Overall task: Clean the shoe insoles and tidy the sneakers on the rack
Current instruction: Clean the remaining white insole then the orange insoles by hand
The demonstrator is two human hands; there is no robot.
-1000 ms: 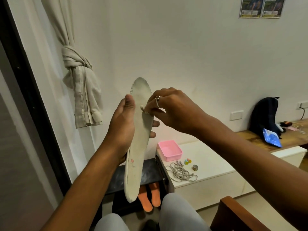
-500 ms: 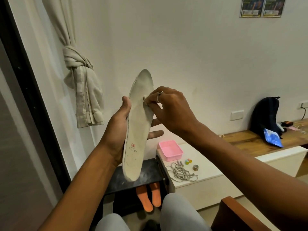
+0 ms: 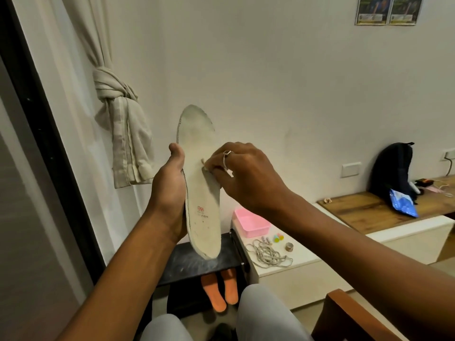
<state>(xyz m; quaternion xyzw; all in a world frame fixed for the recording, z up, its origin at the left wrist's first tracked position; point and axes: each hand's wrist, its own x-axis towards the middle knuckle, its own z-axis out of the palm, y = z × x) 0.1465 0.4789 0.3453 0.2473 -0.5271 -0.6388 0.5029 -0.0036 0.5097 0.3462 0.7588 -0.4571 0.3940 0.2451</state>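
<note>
The knotted curtain (image 3: pixel 110 99) hangs at ten o'clock from your hands, against the pale wall. A long white worktop (image 3: pixel 307 244) runs at four o'clock, and a wooden worktop (image 3: pixel 364 210) adjoins it at three o'clock. A dark backpack (image 3: pixel 391 171) stands upright on the wooden one, with a blue packet (image 3: pixel 402 205) leaning at its foot. The black shoe rack (image 3: pixel 194 267) sits at six o'clock, just beyond your knees and touching the white worktop's left end.

The pale insole (image 3: pixel 200 193) is up in the air at the middle of the view. It stands nearly on end, toe at twelve o'clock and heel at six, hanging just over the rack's top. Red print shows on its lower half. Your left grip (image 3: pixel 170 193) is wrapped round the insole's left edge, thumb lying up along the rim and the fingers hidden behind. Your right grip (image 3: pixel 246 175) is closed on a small pale wad (image 3: pixel 203 166), pinched at the fingertips and pressed to the insole's face at its middle. What the wad is made of, you cannot tell.

A pink tray (image 3: pixel 251 222) rests on the white worktop's near corner, with a loose tangle of grey laces (image 3: pixel 268 254) at five o'clock from it. Two orange insoles (image 3: pixel 221 289) lie side by side under the rack's top shelf. A silver ring (image 3: pixel 226 156) circles one right finger.
</note>
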